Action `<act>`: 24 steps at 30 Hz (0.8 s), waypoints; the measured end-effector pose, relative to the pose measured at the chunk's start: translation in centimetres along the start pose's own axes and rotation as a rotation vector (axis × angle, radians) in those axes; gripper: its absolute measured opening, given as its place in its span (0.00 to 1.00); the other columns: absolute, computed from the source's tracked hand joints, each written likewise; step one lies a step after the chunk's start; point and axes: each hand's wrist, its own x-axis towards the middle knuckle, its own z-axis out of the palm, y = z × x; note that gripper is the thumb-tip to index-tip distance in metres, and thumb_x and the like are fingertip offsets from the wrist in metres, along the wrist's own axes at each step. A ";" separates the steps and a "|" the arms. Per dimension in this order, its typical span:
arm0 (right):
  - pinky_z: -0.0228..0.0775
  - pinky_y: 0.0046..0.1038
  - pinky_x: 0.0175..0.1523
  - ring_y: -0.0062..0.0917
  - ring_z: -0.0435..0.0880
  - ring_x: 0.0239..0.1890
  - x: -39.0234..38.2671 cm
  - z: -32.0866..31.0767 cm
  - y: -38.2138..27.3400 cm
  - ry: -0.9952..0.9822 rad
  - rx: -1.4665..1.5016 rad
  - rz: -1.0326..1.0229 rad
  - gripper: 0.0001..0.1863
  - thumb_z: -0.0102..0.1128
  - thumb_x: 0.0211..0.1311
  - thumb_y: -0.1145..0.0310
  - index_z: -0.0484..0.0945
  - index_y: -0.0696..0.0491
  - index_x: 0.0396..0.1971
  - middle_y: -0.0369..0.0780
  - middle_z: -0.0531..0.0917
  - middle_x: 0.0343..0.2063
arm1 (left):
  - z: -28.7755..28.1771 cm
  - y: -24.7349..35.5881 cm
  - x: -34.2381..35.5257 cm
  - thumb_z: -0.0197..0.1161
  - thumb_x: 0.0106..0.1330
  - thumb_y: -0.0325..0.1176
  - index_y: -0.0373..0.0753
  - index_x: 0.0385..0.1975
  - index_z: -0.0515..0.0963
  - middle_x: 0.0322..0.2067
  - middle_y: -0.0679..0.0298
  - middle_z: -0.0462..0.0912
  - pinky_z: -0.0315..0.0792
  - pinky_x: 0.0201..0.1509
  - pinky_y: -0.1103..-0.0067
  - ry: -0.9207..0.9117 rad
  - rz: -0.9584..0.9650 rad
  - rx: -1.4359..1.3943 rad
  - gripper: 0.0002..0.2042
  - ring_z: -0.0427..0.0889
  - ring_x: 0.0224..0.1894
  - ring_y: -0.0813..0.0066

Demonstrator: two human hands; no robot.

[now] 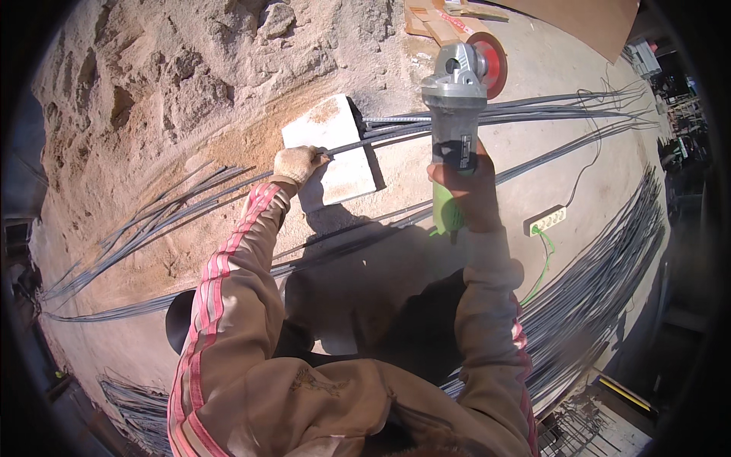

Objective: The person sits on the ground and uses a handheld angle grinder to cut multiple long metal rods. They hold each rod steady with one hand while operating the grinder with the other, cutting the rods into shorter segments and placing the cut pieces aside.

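Note:
My right hand (468,183) is wrapped round the body of an angle grinder (455,114), grey at the head and green toward the rear. A red disc (493,65) sits at the grinder's head, on the far right side, above the floor. In a pale work glove, my left hand (297,164) is closed round steel rebar rods (346,146). The rods cross a pale flat block (343,171) with a dark side, beside my left hand. They run on both ways, left past a sand pile and right across the floor.
A sand heap (228,68) rises at the far left. More rebar (601,282) lies bundled on the right, and other rods (152,307) cross nearer me. A power strip (548,221) with a green cord (547,266) sits at right. Cardboard (582,19) lies at the far side.

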 end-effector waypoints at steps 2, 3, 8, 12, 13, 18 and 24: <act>0.76 0.29 0.49 0.24 0.83 0.41 0.5 1.3 1.2 -0.030 -0.047 -0.029 0.26 0.78 0.49 0.69 0.78 0.56 0.49 0.36 0.84 0.37 | -0.2 -1.3 0.0 0.55 0.72 0.61 0.51 0.50 0.86 0.42 0.56 0.89 0.79 0.49 0.62 0.002 -0.020 0.093 0.23 0.88 0.47 0.54; 0.76 0.30 0.50 0.24 0.83 0.42 0.6 2.3 2.0 -0.029 -0.017 -0.045 0.26 0.78 0.49 0.69 0.78 0.56 0.50 0.37 0.84 0.37 | -0.2 -2.1 0.2 0.55 0.72 0.60 0.51 0.51 0.86 0.42 0.56 0.89 0.79 0.49 0.61 0.003 -0.031 0.141 0.23 0.88 0.47 0.54; 0.76 0.35 0.55 0.34 0.84 0.48 0.7 4.1 3.3 -0.037 -0.120 0.055 0.33 0.77 0.45 0.60 0.78 0.58 0.51 0.46 0.84 0.44 | -2.4 -1.8 2.3 0.59 0.70 0.57 0.47 0.47 0.87 0.42 0.55 0.86 0.80 0.49 0.60 0.167 0.037 0.162 0.22 0.86 0.47 0.53; 0.76 0.37 0.56 0.39 0.85 0.48 2.1 5.7 6.4 -0.083 -0.134 0.167 0.36 0.77 0.42 0.56 0.77 0.61 0.51 0.50 0.85 0.44 | -1.1 -3.0 0.9 0.66 0.63 0.58 0.40 0.44 0.87 0.45 0.51 0.85 0.79 0.53 0.61 0.180 -0.146 0.036 0.25 0.85 0.50 0.51; 0.76 0.37 0.56 0.40 0.85 0.48 2.4 6.1 7.3 -0.123 -0.062 0.253 0.37 0.77 0.41 0.56 0.77 0.62 0.51 0.51 0.85 0.44 | -0.9 -3.4 0.5 0.66 0.63 0.60 0.39 0.44 0.86 0.45 0.51 0.86 0.79 0.53 0.61 0.165 -0.218 0.020 0.27 0.85 0.51 0.51; 0.76 0.39 0.58 0.45 0.84 0.52 3.3 10.3 13.6 -0.094 -0.259 0.221 0.43 0.76 0.41 0.53 0.75 0.64 0.57 0.55 0.83 0.48 | 1.1 -4.5 -0.7 0.67 0.61 0.64 0.38 0.41 0.85 0.39 0.51 0.89 0.78 0.53 0.60 0.305 -0.414 -0.106 0.30 0.87 0.47 0.51; 0.67 0.39 0.71 0.53 0.75 0.67 3.7 14.7 20.4 -0.196 -0.390 0.286 0.61 0.74 0.42 0.44 0.62 0.71 0.70 0.64 0.73 0.64 | 1.0 -6.7 1.0 0.42 0.64 0.80 0.43 0.41 0.88 0.38 0.52 0.90 0.77 0.55 0.59 -0.074 -0.394 -0.087 0.43 0.87 0.48 0.50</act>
